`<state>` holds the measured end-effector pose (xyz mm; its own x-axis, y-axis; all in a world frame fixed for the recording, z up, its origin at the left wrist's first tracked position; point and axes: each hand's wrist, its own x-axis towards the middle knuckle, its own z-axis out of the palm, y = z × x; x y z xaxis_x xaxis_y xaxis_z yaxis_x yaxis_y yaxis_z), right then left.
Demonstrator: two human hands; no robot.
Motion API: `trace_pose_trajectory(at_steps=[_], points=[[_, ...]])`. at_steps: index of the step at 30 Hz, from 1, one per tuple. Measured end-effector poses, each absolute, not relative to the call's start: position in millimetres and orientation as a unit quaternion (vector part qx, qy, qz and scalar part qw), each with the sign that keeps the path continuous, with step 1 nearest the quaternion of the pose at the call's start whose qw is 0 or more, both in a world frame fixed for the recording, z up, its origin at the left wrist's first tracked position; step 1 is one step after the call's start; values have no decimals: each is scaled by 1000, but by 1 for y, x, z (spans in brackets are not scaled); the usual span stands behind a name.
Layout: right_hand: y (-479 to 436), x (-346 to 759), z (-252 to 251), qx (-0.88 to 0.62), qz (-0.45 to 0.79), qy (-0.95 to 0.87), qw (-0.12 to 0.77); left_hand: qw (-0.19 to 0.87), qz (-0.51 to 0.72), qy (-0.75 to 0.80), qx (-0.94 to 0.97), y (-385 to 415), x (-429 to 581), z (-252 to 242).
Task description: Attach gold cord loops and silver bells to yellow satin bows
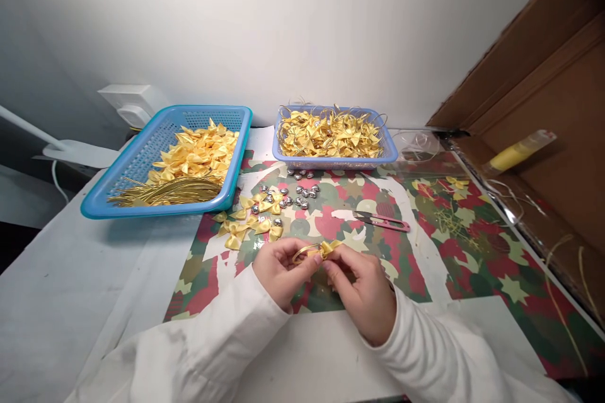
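My left hand (281, 271) and my right hand (362, 286) meet at the middle of the table, fingers pinched on a small yellow satin bow (327, 248) with a gold cord loop (302, 254). The left fingers grip the loop side, the right fingers the bow side. Just beyond my hands lie several loose yellow bows (246, 221) and several small silver bells (289, 194) on a camouflage-patterned mat (425, 252).
A teal basket (123, 170) at the back left holds yellow bows and gold cords. A blue basket (387, 154) at the back middle holds bows with loops. Red thread snips (382, 221) lie right of the bells. A cardboard box (558, 113) stands at right.
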<state>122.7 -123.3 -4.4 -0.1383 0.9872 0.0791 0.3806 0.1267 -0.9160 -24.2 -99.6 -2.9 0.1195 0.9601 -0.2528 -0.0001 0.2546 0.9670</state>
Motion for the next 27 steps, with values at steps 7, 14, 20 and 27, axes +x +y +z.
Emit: trace_pose_trajectory(at_steps=[7,14,20,27], points=[[-108,145,6,-534,227,-641,503,317,432,482,693,-99,-31,-3],[-106,136,4,-470,292,-700,452,115,405,390,819,-96,-32,0],[-104,132,1,-449,278,-689,496,64,415,379,825,-94,-29,-4],[-99,134,-1,-458,336,-663,487,38,412,395,821,-89,-29,-4]])
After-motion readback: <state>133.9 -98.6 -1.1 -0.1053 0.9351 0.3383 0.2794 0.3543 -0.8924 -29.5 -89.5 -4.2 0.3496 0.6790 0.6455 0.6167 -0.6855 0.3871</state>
